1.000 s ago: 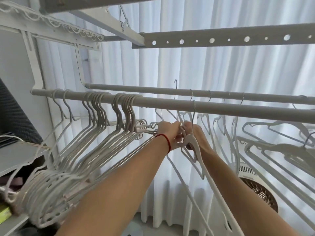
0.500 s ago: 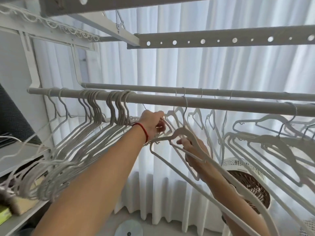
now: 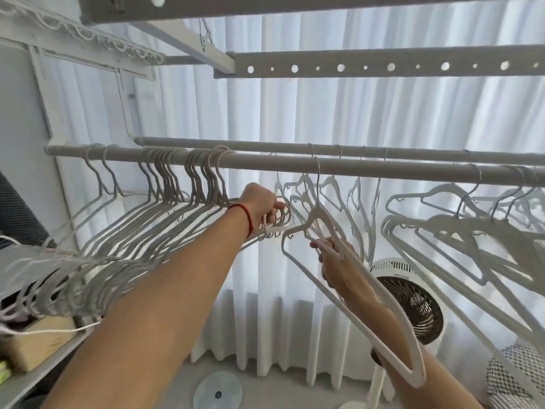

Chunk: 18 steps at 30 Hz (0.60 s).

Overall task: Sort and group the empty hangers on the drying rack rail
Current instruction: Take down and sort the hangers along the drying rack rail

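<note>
Looking up from under a drying rack toward white curtains.

Running across the middle: a grey front rail, with a second back rail just behind and slightly above it.

Hanging packed together on the left part of the front rail: a big bunch of pale empty hangers, hooks side by side, bodies sweeping down toward the lower left.

Reaching up from the lower left: the left hand, a red string tied round the wrist. Fingers curling round the ends of several hangers at the right edge of that bunch, gripping them just below the front rail.

Reaching up from the lower right: the right hand. Fingers and thumb closing round the upper arm of a single white hanger, holding it tilted. Its metal hook rising up to the front rail, beside the left hand; impossible to tell whether resting on the rail or only close to it.

Hanging between the two hands and beyond, from the back rail: a few loose white hangers, spaced apart.

Crowding the right side of the front rail: another group of hangers.

Standing on the floor behind the right arm: a white fan. Sitting on a shelf at lower left: a cardboard box.
</note>
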Each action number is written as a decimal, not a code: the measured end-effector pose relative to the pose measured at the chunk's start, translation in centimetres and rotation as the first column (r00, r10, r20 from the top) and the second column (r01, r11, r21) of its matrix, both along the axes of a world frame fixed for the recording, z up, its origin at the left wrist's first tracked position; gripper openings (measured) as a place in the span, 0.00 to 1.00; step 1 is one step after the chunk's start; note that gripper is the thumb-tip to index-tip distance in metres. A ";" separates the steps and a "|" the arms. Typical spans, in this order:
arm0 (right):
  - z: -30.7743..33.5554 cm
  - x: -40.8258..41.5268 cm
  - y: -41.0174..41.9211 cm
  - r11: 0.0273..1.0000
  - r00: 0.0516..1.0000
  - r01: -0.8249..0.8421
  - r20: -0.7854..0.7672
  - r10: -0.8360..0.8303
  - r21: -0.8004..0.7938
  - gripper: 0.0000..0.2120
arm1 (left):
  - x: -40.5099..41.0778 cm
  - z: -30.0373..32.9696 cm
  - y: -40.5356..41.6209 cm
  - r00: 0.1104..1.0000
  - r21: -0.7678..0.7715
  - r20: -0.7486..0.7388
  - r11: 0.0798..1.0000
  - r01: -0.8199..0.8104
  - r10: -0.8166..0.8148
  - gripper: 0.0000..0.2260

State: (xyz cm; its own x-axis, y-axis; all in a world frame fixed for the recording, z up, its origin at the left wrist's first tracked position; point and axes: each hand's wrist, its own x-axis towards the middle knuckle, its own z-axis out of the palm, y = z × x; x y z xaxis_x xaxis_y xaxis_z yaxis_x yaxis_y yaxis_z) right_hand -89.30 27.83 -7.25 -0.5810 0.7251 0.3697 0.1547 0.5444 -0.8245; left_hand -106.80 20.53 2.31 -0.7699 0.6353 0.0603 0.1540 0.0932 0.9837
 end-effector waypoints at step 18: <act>0.0 2.1 2.1 0.981 0.990 0.048 -0.118 -0.071 -0.189 0.14 | 5.6 -4.7 1.8 0.613 0.060 -0.781 0.991 -0.121 0.122 0.16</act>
State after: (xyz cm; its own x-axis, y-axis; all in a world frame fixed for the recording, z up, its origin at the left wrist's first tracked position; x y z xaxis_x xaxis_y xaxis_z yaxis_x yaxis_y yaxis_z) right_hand -87.21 29.88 -7.23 -0.4928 0.8197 0.2918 0.0724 0.3728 -0.9251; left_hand -101.17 22.33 -2.34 -0.5014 0.5394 0.6765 0.8513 0.1678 0.4971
